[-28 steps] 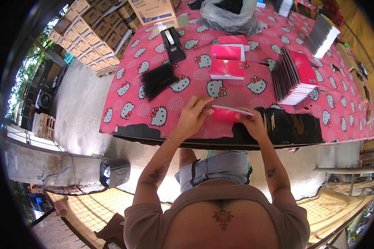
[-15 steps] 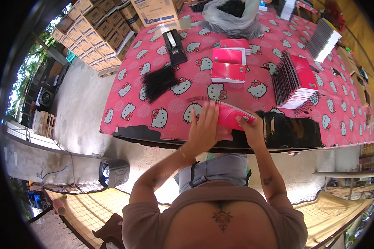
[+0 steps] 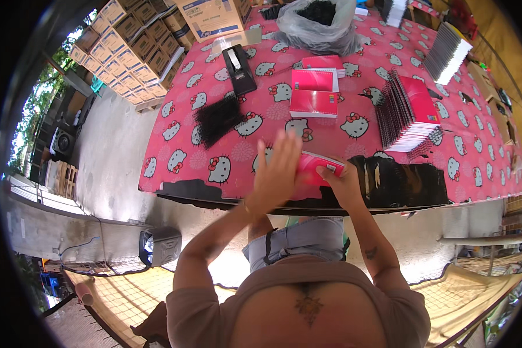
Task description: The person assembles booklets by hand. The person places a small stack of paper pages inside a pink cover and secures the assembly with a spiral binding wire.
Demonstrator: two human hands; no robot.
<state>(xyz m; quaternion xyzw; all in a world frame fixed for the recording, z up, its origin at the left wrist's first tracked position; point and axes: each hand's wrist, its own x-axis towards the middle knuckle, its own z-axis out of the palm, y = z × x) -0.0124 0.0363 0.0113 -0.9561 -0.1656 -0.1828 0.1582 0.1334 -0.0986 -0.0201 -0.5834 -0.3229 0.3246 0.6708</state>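
A small pink notebook (image 3: 314, 165) is at the table's near edge, its right end pinched between the thumb and fingers of my right hand (image 3: 343, 184). My left hand (image 3: 275, 177) lies along the notebook's left side with its fingers stretched out, blurred by motion; that side is largely hidden behind it. Beyond my hands, several loose pink notebooks (image 3: 313, 104) overlap in a short row. A bunch of black spiral coils (image 3: 219, 120) rests to the left. On the right stands a leaning stack of pink notebooks (image 3: 419, 101) with black spirals.
The table has a pink patterned cover (image 3: 180, 145), torn to black at the near edge. A black device (image 3: 239, 72) with a pale strip sits at left. Farther back are a clear plastic bag (image 3: 310, 42) of black material, a carton (image 3: 211, 20) and another notebook stack (image 3: 446, 55).
My left hand has shifted slightly left along the notebook and is now more blurred. A dark coil that stuck out past its fingers no longer shows. My right hand keeps its hold.
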